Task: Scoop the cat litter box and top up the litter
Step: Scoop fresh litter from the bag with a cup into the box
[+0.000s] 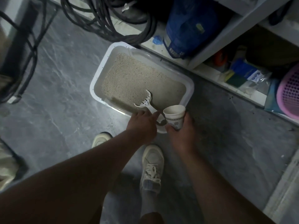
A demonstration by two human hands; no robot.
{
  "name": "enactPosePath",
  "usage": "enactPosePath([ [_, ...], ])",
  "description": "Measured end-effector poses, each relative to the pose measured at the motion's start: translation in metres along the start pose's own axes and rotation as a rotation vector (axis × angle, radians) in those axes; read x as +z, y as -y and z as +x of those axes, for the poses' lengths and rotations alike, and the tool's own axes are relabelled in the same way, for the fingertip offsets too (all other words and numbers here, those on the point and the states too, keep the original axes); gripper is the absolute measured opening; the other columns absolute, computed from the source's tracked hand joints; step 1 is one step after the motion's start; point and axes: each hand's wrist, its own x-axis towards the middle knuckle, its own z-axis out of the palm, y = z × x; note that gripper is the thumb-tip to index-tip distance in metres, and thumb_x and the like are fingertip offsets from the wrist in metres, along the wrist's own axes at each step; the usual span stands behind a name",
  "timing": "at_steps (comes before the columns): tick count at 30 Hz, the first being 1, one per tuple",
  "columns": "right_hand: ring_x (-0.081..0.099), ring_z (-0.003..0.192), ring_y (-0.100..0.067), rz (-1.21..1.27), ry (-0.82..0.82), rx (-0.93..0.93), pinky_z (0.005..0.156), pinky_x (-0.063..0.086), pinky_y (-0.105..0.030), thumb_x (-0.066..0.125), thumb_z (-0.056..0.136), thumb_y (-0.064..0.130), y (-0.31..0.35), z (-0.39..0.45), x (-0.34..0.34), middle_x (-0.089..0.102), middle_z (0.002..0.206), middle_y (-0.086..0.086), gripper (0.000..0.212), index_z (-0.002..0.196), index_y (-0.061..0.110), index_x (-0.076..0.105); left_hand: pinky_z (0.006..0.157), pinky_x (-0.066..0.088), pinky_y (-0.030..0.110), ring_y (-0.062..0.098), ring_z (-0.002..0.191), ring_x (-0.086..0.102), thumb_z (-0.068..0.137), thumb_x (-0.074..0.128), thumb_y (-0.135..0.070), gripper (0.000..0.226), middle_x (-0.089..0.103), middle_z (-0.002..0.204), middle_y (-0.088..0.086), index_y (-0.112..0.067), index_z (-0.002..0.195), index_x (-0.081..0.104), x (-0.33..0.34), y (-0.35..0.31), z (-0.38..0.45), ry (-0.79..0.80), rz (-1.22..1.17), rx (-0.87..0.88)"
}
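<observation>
A white litter box (99,71) sits on the grey floor, filled with pale sandy litter (132,78). A white slotted scoop (144,102) lies with its head over the litter at the box's near edge, handle pointing toward me. My left hand (142,125) is on the scoop's handle, fingers around it. My right hand (181,131) grips a white paper cup (174,114), upright and open-topped, just beside the box's near right corner. I cannot see what is inside the cup.
A blue bag (187,26) stands on the low white shelf (215,50) behind the box. Thick black cables (103,18) coil at the back left. A pink perforated basket (289,92) sits at right. My shoes (152,165) are on the floor below.
</observation>
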Motion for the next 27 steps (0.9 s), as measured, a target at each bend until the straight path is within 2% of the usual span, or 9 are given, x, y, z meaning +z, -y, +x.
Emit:
enactPosePath([
  [5,0.055,0.116,-0.036,-0.066,0.037,0.002,0.094,0.05,-0.048,0.081,0.071,0.027,-0.005,0.013,0.007,0.057,0.13,-0.016,0.082,0.142,0.012,0.044,0.113,0.026,0.043,0.034,0.142,0.037,0.096,0.048,-0.041,0.073,0.046,0.152,0.013,-0.027,0.16,0.015,0.009,-0.004,0.015,0.085,0.109,0.03],
  [8,0.054,0.118,-0.036,-0.091,0.049,-0.009,0.095,0.049,-0.048,0.081,0.073,0.026,-0.007,0.021,0.009,0.057,0.132,-0.017,0.082,0.144,0.012,0.042,0.113,0.027,0.042,0.034,0.139,0.041,0.098,0.047,-0.046,0.072,0.051,0.146,0.014,-0.025,0.16,0.016,0.015,-0.005,0.022,0.091,0.141,0.065],
  [11,0.052,0.12,-0.037,-0.098,0.112,-0.029,0.097,0.048,-0.051,0.08,0.074,0.026,-0.006,0.026,0.012,0.054,0.134,-0.017,0.084,0.147,0.012,0.039,0.112,0.028,0.042,0.034,0.137,0.042,0.099,0.047,-0.043,0.067,0.054,0.144,0.013,-0.022,0.157,0.023,0.019,-0.005,0.025,0.091,0.143,0.067],
  [16,0.055,0.117,-0.036,-0.027,0.091,0.026,0.094,0.05,-0.053,0.071,0.069,0.045,-0.001,0.029,0.016,0.055,0.132,-0.015,0.086,0.144,0.019,0.036,0.113,0.026,0.041,0.032,0.138,0.042,0.098,0.046,-0.035,0.072,0.053,0.145,0.012,-0.024,0.16,0.012,0.021,-0.005,0.022,0.101,0.134,0.102],
  [20,0.054,0.12,-0.036,-0.044,0.096,-0.008,0.096,0.049,-0.053,0.079,0.073,0.037,0.006,0.033,0.015,0.054,0.135,-0.015,0.086,0.145,0.017,0.036,0.111,0.028,0.039,0.031,0.133,0.047,0.096,0.047,-0.034,0.068,0.058,0.139,0.009,-0.024,0.158,0.02,0.021,-0.001,0.021,0.066,0.15,0.125],
  [23,0.053,0.121,-0.032,-0.065,0.111,-0.025,0.097,0.049,-0.05,0.079,0.073,0.039,0.013,0.037,0.014,0.054,0.133,-0.013,0.086,0.145,0.017,0.037,0.109,0.029,0.039,0.031,0.13,0.049,0.095,0.048,-0.032,0.065,0.061,0.134,0.009,-0.023,0.155,0.026,0.019,0.0,0.021,0.052,0.183,0.146],
  [27,0.054,0.121,-0.032,-0.054,0.082,0.017,0.099,0.048,-0.046,0.083,0.073,0.031,0.014,0.043,0.009,0.056,0.132,-0.014,0.083,0.144,0.013,0.043,0.108,0.03,0.039,0.032,0.121,0.056,0.093,0.05,-0.029,0.055,0.068,0.121,0.009,-0.024,0.147,0.036,0.018,-0.002,0.021,0.03,0.203,0.151],
])
